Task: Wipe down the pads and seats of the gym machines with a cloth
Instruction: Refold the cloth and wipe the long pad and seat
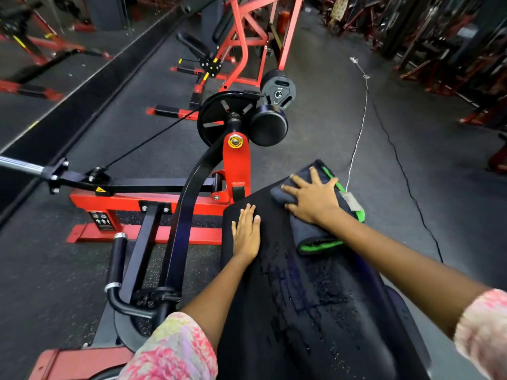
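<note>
A long black seat pad (299, 303) of a red and black gym machine runs from the bottom of the view toward the middle; its surface shows wet streaks. A dark grey cloth with green edging (315, 231) lies on the pad's far right end. My right hand (312, 198) presses flat on the cloth with spread fingers. My left hand (247, 231) rests flat on the bare pad, left of the cloth, fingers straight and together.
The machine's red frame (153, 204), black curved arm (189, 204) and round roller pad (267, 125) stand left and ahead. A weight plate (278, 89) hangs beyond. A white cord (359, 133) and a black cable (406, 182) cross the rubber floor on the right. Further red machines stand behind.
</note>
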### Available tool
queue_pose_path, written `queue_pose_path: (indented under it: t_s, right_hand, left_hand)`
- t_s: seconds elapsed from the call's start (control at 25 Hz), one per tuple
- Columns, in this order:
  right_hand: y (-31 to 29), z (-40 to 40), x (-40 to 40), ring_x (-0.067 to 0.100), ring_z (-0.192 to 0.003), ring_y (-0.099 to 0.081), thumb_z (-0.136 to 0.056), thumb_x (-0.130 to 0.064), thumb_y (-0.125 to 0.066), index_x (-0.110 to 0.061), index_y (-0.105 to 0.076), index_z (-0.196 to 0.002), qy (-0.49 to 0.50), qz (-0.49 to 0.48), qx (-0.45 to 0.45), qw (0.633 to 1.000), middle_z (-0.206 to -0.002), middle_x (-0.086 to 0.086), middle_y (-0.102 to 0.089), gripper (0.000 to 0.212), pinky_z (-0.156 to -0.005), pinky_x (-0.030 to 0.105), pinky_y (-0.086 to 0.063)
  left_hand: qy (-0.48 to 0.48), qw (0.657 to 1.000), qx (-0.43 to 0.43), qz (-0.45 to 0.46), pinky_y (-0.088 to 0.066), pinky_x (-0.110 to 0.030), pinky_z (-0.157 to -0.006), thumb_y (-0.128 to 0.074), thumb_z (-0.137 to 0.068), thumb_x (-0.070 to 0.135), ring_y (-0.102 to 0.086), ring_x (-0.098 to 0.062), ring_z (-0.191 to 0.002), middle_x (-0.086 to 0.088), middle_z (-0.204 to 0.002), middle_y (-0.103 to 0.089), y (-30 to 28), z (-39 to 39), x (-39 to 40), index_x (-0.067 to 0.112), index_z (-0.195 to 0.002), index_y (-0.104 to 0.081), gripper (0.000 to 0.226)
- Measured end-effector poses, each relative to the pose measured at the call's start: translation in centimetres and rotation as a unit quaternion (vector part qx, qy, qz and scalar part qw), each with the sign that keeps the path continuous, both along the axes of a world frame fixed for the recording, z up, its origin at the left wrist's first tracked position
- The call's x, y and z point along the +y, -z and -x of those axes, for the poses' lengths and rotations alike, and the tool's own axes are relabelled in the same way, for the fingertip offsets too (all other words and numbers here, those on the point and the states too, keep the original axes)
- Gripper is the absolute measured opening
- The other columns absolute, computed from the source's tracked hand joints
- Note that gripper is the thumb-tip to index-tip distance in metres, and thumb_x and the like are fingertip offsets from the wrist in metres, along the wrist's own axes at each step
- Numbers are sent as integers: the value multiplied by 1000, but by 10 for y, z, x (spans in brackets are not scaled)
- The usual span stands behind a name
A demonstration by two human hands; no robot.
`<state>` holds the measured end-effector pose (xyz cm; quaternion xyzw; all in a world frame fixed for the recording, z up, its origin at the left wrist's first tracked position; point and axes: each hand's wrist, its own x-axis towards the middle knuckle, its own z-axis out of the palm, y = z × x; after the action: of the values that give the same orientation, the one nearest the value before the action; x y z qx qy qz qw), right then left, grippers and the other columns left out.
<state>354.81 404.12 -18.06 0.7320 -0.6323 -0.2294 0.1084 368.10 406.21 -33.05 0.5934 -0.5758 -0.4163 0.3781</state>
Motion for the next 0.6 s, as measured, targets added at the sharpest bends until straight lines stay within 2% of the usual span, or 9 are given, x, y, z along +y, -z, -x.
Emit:
queue_pose_path:
  t_s: [0.08,0.12,0.2,0.28,0.36,0.44,0.6]
  right_hand:
    - [-2,-12,-14,41,-142,1,-97,-52,-30,-38,-18,-148,60,28,-25,997,-158,-6,-9,54,-99,72,-20]
    - [2,-22,-15,42,-142,1,-97,-50,-30,-37,-18,-148,51,18,-5,999,-158,-5,-10,54,-100,72,-18]
    - [17,-33,-4,39,-143,-1,-97,-50,-30,-37,-18,-148,-54,-34,58,996,-158,-4,-11,54,-103,71,-12]
    - [19,-25,3,32,-144,-5,-97,-51,-31,-39,-20,-148,-130,-77,75,986,-158,-7,-14,53,-106,67,-9]
    - [9,-14,-15,30,-143,-9,-96,-50,-33,-40,-25,-146,-87,-32,37,995,-156,-8,-19,52,-106,66,-10]
    - [12,-24,-23,34,-142,-8,-97,-48,-32,-38,-25,-146,-22,2,38,999,-156,-5,-19,51,-104,68,-12]
    - [44,-55,-9,33,-143,-10,-98,-48,-33,-37,-22,-148,-171,-103,83,976,-157,-6,-17,52,-105,67,-11]
  left_hand:
    - [-35,999,20,-3,5,-35,-116,-29,-102,23,-10,-9,-144,3,-155,-21,1,-2,-1,16,-144,-31,42]
    - [-59,998,8,-18,6,-39,-116,-31,-102,22,-9,-11,-144,1,-156,-20,3,-2,-1,15,-144,-31,43]
    - [-100,992,-31,-75,6,-49,-114,-33,-101,23,-5,-15,-145,1,-157,-14,3,-2,-1,15,-146,-27,46]
    - [-105,987,-44,-109,3,-53,-113,-32,-101,25,-4,-17,-145,2,-157,-12,3,-2,-1,15,-148,-23,48]
    - [-94,989,-44,-104,0,-51,-114,-32,-101,25,-6,-17,-145,3,-157,-13,6,-4,-2,17,-148,-23,48]
    - [-99,991,-20,-90,-3,-46,-116,-32,-102,23,-10,-15,-145,3,-156,-18,12,-8,-3,18,-146,-28,45]
    - [-176,978,93,-58,-18,-41,-115,-35,-100,14,-30,-22,-138,-8,-148,-37,21,-11,-3,9,-140,-39,40]
